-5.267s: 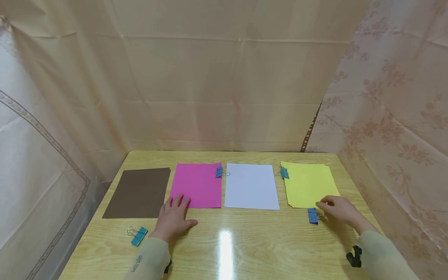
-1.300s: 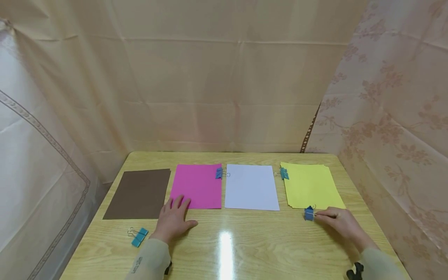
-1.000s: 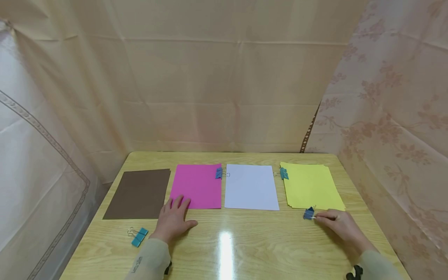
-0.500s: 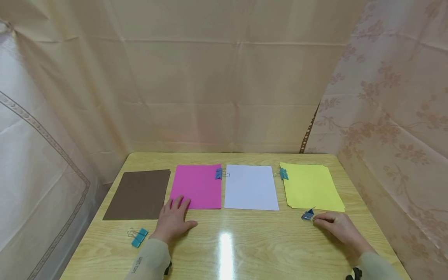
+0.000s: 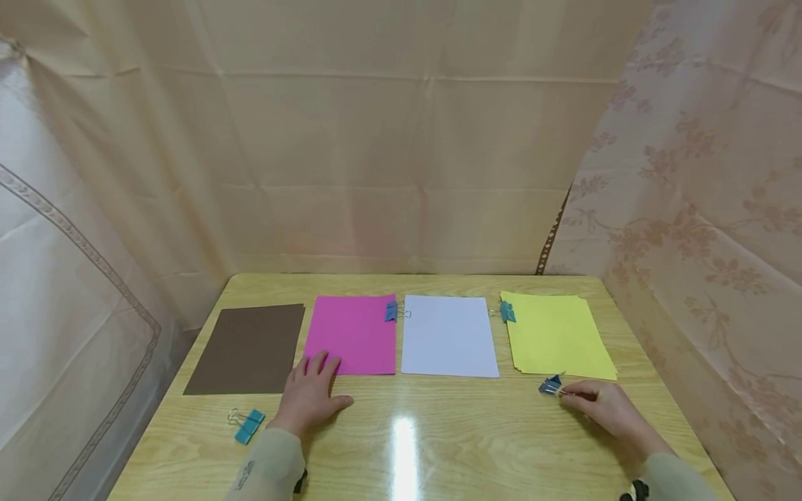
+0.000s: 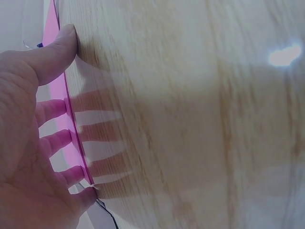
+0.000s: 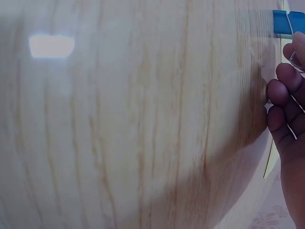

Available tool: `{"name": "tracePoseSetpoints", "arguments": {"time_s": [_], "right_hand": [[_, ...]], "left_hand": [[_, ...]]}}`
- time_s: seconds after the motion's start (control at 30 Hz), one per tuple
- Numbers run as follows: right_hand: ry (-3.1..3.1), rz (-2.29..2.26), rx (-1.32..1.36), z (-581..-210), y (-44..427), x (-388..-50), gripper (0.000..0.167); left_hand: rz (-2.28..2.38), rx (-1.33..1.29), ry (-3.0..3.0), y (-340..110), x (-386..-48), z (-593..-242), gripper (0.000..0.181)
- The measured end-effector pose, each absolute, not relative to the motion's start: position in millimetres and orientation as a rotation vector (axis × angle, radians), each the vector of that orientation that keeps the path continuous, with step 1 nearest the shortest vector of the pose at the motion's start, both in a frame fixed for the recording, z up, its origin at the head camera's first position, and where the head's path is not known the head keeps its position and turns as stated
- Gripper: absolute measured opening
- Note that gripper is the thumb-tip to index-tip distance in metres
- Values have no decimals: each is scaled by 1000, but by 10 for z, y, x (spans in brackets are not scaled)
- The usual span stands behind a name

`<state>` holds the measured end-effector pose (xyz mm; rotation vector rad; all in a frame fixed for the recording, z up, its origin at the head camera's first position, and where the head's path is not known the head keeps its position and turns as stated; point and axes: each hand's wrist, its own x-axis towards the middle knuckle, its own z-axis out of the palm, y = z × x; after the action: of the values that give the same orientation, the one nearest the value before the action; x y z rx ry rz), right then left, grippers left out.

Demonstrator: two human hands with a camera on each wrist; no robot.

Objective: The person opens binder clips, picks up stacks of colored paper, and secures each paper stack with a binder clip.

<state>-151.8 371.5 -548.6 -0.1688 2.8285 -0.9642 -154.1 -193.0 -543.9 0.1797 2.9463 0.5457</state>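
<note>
Clip (image 5: 549, 385) has tipped over, right grip (image 5: 598, 409) pinching it just beside the near edge of yellow stack (image 5: 557, 335). Reads as reorienting; not attached yet. Left grip (image 5: 310, 396) spread, fingertips on pink stack (image 5: 352, 330).

White glare (image 5: 404, 456) streaks the softly lit tabletop (image 5: 482, 438).

Left fingers (image 5: 317, 362) spread, right fingers (image 5: 584, 389) pinched
</note>
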Motion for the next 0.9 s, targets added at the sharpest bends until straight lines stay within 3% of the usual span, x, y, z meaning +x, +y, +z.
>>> {"name": "tracePoseSetpoints", "arguments": {"time_s": [0.9], "right_hand": [[2818,-947,-192,-5426,3732,-1488,28]], "left_hand": [[560,166,2941,-1926,-1536,-5433,87]]}}
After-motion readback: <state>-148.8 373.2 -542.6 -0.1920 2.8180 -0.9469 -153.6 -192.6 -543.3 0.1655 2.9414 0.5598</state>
